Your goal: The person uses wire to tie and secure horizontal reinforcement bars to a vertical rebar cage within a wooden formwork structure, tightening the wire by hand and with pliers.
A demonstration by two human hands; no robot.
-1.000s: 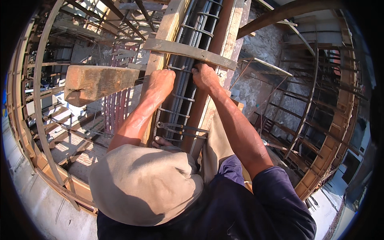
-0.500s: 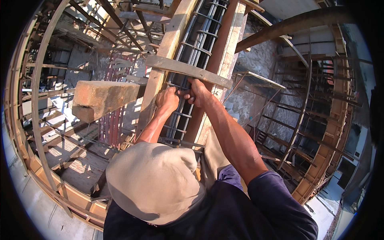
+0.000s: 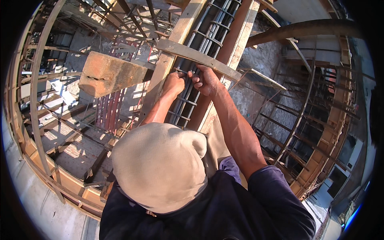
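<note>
A steel rebar cage (image 3: 211,35), with long ribbed bars and several cross ties, lies in a trough between wooden formwork boards (image 3: 159,78). My left hand (image 3: 175,84) is closed at the cage's left side, by a cross tie. What its fingers pinch is too small to make out. Across the bars from it, my right hand (image 3: 208,82) has curled fingers close to the left one, with something too small to name in them, if anything. Just beyond both hands, a wooden crosspiece (image 3: 200,58) spans the trough.
A thick timber (image 3: 112,75) juts out on the left. My beige-clad knee (image 3: 160,164) fills the lower middle. A round pole (image 3: 304,31) crosses at the upper right. Lower down on both sides are scaffold timbers and a ladder-like frame (image 3: 298,116).
The view has shifted, so the boards and cage sit further right. My right hand has turned a little and its fingers have loosened. My left hand stays at the bars.
</note>
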